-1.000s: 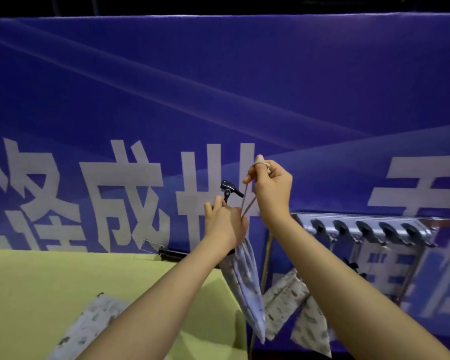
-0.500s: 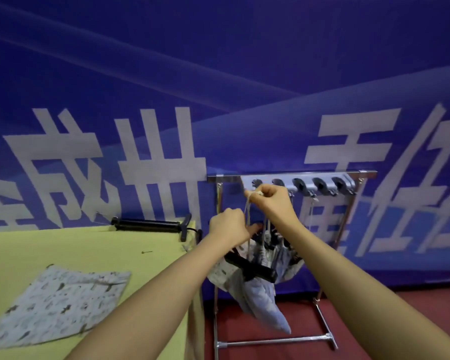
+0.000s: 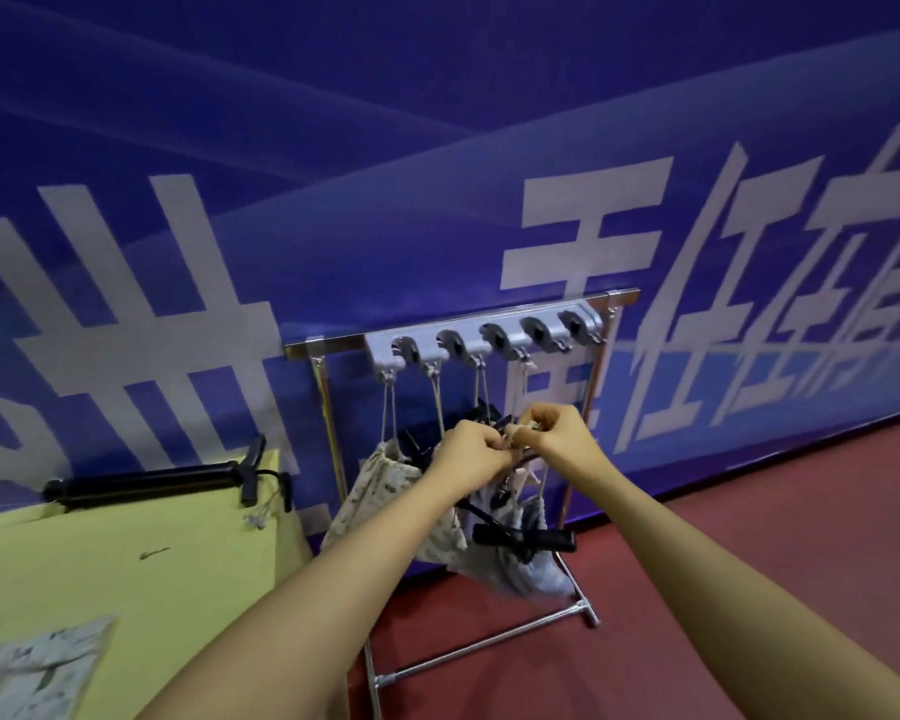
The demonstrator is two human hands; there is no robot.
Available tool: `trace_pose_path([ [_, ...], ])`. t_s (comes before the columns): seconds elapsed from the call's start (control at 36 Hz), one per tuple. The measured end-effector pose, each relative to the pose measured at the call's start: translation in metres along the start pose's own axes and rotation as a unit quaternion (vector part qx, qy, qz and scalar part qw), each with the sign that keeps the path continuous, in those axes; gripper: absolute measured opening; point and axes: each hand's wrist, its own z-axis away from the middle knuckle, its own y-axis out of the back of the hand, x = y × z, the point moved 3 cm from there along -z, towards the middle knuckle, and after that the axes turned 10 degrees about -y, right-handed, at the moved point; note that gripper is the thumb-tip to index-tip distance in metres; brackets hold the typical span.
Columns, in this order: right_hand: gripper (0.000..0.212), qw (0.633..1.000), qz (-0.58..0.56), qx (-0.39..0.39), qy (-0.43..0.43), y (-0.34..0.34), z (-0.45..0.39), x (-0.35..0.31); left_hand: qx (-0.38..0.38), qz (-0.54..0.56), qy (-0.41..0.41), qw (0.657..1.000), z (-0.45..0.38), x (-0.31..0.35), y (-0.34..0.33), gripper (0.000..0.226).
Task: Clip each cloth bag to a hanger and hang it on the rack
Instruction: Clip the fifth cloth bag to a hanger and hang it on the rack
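A metal rack (image 3: pixel 489 335) with a row of grey hooks stands against the blue wall. Patterned cloth bags (image 3: pixel 385 491) hang from its hooks by cords. My left hand (image 3: pixel 471 457) and my right hand (image 3: pixel 557 433) meet in front of the rack, fingers curled and pinching a bag's cord near a black hanger (image 3: pixel 523 537). A grey-blue bag (image 3: pixel 520 569) dangles below my hands, clipped to that hanger. One more patterned bag (image 3: pixel 32 667) lies flat on the yellow table at the lower left.
The yellow table (image 3: pixel 126 563) fills the left side, with a black hand pump (image 3: pixel 146 480) along its back edge. Red floor (image 3: pixel 723 589) spreads to the right of the rack. A blue banner with white characters covers the wall behind.
The view has swung right and down, so the whole rack shows. My hands dropped from the hook bar to mid-height in front of the hanging bags, and now meet.
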Motion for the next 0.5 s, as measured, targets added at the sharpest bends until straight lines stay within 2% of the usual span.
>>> trace_pose_path([
  [0.14, 0.027, 0.998, 0.057, 0.029, -0.004, 0.026, -0.021, 0.016, -0.017, 0.034, -0.014, 0.999, -0.027, 0.000, -0.017, 0.019],
  [0.22, 0.028, 0.996, 0.087, 0.035, -0.009, 0.045, -0.040, 0.031, -0.016, 0.038, -0.013, 0.999, -0.047, 0.007, -0.028, 0.020],
  [0.36, 0.027, 0.996, 0.084, 0.021, -0.007, 0.069, -0.075, 0.044, 0.023, 0.039, 0.005, 0.999, -0.086, 0.011, -0.053, 0.018],
  [0.5, 0.019, 0.997, 0.071, -0.013, -0.016, 0.093, -0.113, 0.052, 0.053, 0.086, 0.007, 0.995, -0.125, 0.022, -0.079, 0.013],
])
